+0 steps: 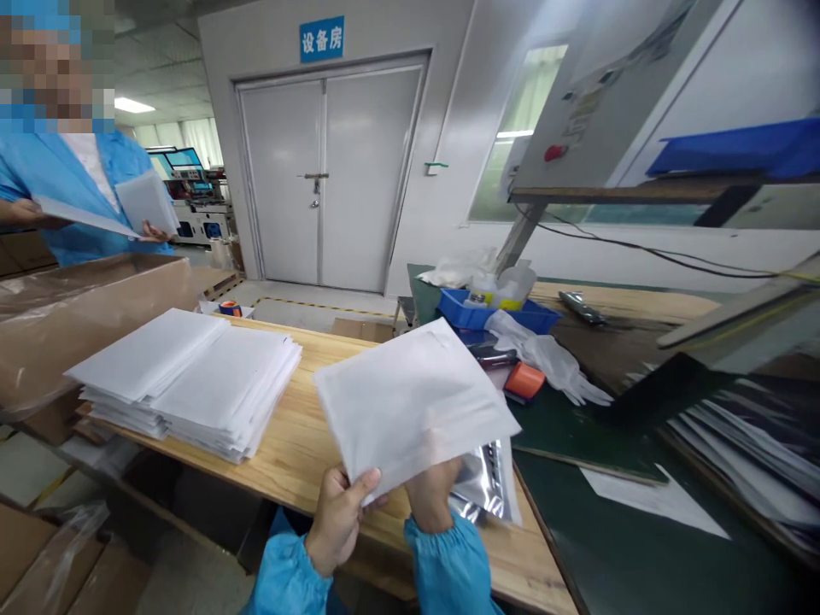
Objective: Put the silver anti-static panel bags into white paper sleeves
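Note:
A thin white translucent sleeve (403, 393) is held up, tilted, over the wooden table. My left hand (342, 517) pinches its lower left corner, thumb on top. My right hand (432, 491) is at the sleeve's lower edge; its fingers show only faintly through the white material, and I cannot tell whether they are inside or behind it. Below and right of that hand, a shiny silver bag (490, 483) lies on the table, partly covered. To the left sit two neat side-by-side stacks of similar white pieces (218, 376).
The wooden table (288, 453) borders a dark green bench (576, 530). There lie a blue tray (461, 309) with bottles, white gloves (554, 359) and an orange tape roll (525, 382). A co-worker (83, 188) holds white sheets behind a plastic-lined carton (96, 316).

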`<state>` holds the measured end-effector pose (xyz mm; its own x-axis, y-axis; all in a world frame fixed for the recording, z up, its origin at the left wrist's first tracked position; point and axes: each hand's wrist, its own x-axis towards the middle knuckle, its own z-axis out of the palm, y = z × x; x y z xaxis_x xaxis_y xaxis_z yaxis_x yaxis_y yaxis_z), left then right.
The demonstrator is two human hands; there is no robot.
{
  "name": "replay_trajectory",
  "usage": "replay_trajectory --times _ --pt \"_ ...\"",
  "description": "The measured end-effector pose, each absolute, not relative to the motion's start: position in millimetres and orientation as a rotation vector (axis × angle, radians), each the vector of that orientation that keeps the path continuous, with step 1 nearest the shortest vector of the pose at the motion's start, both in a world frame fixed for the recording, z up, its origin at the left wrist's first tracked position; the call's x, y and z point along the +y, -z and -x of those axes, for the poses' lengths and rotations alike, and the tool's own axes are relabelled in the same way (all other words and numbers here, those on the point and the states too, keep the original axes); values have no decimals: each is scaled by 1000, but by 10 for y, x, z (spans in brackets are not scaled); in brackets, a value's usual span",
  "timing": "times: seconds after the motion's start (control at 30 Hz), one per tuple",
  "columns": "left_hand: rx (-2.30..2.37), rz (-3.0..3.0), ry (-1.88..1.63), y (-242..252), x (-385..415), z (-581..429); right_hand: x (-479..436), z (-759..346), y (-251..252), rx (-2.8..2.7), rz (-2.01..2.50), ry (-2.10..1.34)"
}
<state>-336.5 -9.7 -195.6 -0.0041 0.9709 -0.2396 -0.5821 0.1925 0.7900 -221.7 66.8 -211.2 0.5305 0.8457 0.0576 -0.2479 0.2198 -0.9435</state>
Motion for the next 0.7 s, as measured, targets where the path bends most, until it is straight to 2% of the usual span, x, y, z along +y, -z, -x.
replay_trajectory --times 0.13,0.2,0.37,0.53,0.7 --pt "895 -500 -1239 1965 -116 3452 609 2340 1949 -572 1177 -883" --pt "898 -435 -1302 1933 -87 3519 589 2391 1861 -529 1112 -970" --pt "948 -394 -1532 1767 -20 3703 605 2317 1740 -567 880 -1485" --pt "1062 -412 -1590 1697 -85 4036 694 2078 1759 -407 906 -1369" --pt "1224 -434 -1816 1444 77 4487 658 2194 1774 -557 898 -1481"
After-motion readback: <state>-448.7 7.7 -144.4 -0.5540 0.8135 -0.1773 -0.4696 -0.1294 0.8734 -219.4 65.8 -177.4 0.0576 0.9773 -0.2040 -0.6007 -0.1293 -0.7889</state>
